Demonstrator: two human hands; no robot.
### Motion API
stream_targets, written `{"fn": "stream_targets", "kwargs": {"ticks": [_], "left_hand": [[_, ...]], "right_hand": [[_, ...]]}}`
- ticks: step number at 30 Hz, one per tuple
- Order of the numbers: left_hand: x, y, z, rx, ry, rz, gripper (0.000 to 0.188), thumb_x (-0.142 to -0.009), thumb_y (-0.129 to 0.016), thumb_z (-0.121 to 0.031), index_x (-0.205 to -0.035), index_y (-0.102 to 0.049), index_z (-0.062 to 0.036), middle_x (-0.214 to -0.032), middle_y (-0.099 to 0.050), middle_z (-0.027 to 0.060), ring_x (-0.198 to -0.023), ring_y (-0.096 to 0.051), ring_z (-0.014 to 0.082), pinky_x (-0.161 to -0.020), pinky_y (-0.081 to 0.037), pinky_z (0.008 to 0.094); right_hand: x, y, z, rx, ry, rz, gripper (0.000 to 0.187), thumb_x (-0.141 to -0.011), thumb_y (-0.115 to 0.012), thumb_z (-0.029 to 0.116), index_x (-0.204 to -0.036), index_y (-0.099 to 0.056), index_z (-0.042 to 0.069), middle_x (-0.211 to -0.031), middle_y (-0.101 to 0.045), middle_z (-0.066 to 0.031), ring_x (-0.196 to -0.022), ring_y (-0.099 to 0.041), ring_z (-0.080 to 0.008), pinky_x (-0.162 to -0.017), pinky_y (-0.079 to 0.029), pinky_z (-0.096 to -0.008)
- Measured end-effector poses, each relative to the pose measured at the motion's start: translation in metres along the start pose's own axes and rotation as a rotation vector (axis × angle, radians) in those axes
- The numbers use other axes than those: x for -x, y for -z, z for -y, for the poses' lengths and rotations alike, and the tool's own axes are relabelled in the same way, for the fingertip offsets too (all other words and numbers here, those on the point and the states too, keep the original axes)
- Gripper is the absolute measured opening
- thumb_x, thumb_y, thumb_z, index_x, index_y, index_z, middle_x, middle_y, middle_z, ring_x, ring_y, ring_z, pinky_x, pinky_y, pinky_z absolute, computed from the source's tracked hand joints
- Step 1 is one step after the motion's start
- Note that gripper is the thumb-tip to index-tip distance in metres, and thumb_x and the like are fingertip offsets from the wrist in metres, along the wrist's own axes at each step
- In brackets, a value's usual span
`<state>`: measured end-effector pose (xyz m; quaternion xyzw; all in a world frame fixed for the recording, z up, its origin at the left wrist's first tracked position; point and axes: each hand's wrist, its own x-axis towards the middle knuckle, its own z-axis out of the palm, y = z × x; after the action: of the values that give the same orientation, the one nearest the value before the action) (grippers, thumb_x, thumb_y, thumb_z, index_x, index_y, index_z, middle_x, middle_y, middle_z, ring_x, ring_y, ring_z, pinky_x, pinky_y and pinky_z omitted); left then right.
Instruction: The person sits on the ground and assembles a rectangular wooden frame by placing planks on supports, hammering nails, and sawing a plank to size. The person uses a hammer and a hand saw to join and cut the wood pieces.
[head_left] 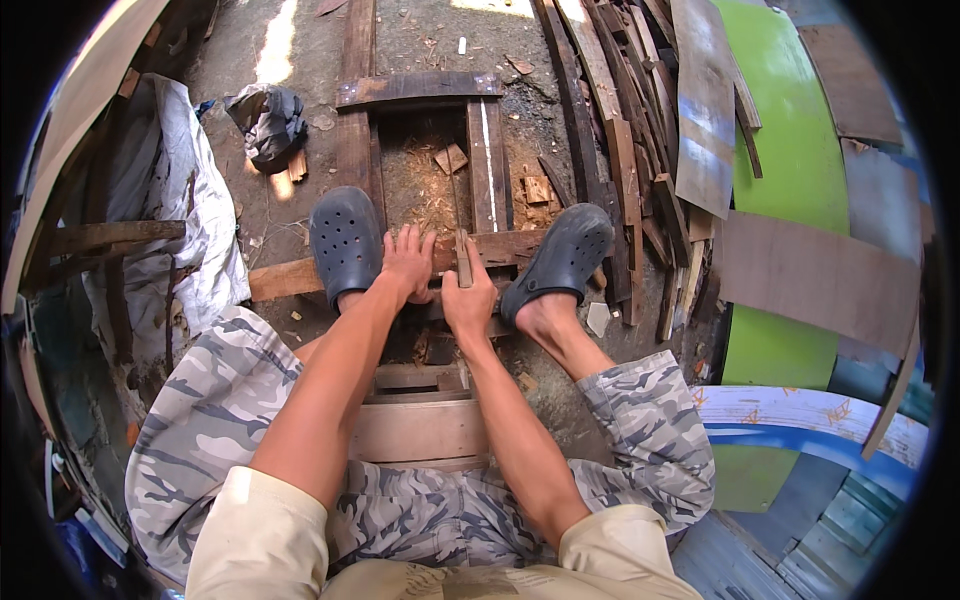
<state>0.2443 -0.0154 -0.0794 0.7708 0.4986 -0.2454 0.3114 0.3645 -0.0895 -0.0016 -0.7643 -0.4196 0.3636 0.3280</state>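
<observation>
My left hand [408,262] lies with fingers stretched on a wooden plank [284,280] that runs crosswise under both feet. Close beside it, my right hand [470,298] is wrapped round the wooden handle of a handsaw [463,262]. The saw's thin blade, seen nearly edge-on, points away from me over the plank. Dark clogs [347,240] on my feet stand at either side of my hands. Beyond the plank, a wooden frame [420,90] lies on the ground with sawdust [425,195] inside it.
Wood offcuts [537,189] lie near the frame. A pile of long timber strips [625,160] runs along the right, beside green and grey sheets [785,120]. At the left hangs a white cloth [195,180], with a dark crumpled bag [268,125] nearby. A low wooden seat [418,430] is beneath me.
</observation>
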Motion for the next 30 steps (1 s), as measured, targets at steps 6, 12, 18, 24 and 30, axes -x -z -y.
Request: {"fn": "stream_targets", "kwargs": {"ticks": [6,12,18,24,30], "left_hand": [[0.008,-0.011,0.010,0.067,0.045,0.005,0.129,-0.061,-0.089,-0.040,-0.160,-0.012,-0.0090,-0.164,-0.016,0.0246,-0.154,-0.009,0.0438,-0.119,-0.011,0.0662],[0.002,-0.011,0.009,0.060,0.023,-0.031,0.129,-0.062,-0.089,-0.040,-0.160,-0.011,-0.0087,-0.164,-0.016,0.0252,-0.154,-0.010,0.0441,-0.119,-0.011,0.0660],[-0.005,-0.016,0.008,0.012,0.028,-0.035,0.128,-0.062,-0.088,-0.039,-0.160,-0.011,-0.0084,-0.164,-0.016,0.0251,-0.154,-0.012,0.0433,-0.119,-0.012,0.0657],[-0.002,-0.011,0.012,0.030,0.048,-0.027,0.130,-0.062,-0.089,-0.040,-0.160,-0.010,-0.0079,-0.164,-0.014,0.0257,-0.153,-0.011,0.0441,-0.120,-0.012,0.0652],[0.012,-0.003,0.004,0.044,0.052,0.042,0.129,-0.063,-0.089,-0.039,-0.160,-0.010,-0.0086,-0.165,-0.013,0.0246,-0.154,-0.009,0.0429,-0.121,-0.011,0.0640]], "right_hand": [[0.148,0.091,0.015,0.088,0.107,0.041,0.059,-0.081,-0.061,0.003,-0.140,-0.058,0.003,-0.114,-0.070,-0.0271,-0.096,-0.075,-0.0348,-0.080,-0.057,-0.0375],[0.147,0.104,0.020,0.054,0.077,0.041,0.058,-0.080,-0.061,0.001,-0.139,-0.059,0.002,-0.110,-0.072,-0.0267,-0.095,-0.075,-0.0318,-0.078,-0.057,-0.0355],[0.029,0.029,0.011,-0.022,-0.044,0.112,0.057,-0.083,-0.059,0.007,-0.140,-0.057,0.002,-0.115,-0.068,-0.0280,-0.102,-0.070,-0.0322,-0.088,-0.052,-0.0362],[0.189,0.132,0.035,0.046,0.000,0.091,0.062,-0.079,-0.059,0.002,-0.141,-0.057,0.005,-0.116,-0.070,-0.0261,-0.099,-0.074,-0.0341,-0.084,-0.056,-0.0371],[0.082,0.054,-0.004,0.003,0.072,0.010,0.056,-0.081,-0.061,0.006,-0.137,-0.061,0.005,-0.108,-0.070,-0.0279,-0.092,-0.072,-0.0410,-0.081,-0.056,-0.0399]]}}
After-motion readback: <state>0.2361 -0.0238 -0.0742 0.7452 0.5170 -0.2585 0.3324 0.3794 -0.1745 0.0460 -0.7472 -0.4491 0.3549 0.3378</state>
